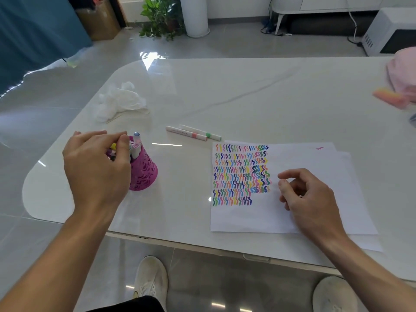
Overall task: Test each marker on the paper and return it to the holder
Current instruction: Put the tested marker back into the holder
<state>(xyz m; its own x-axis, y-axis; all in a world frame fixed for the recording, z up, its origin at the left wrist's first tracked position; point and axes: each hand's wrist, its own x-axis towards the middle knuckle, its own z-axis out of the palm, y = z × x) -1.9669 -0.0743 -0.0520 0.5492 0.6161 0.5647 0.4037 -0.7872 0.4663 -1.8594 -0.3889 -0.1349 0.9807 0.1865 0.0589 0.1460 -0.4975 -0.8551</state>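
Your left hand [96, 167] pinched markers [136, 145] in pink holder [145, 174]; right hand [313, 199] loose, empty, resting on paper [247, 219]. Two loose markers [186, 133] on desk [247, 97], barrel print unreadable.

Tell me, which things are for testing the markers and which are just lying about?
For the job: pink cut-out plastic marker holder, white markers standing in the holder, two white markers lying loose, white paper sheet with coloured squiggles.
Just lying about: crumpled white tissue, pink cloth, orange-pink block.
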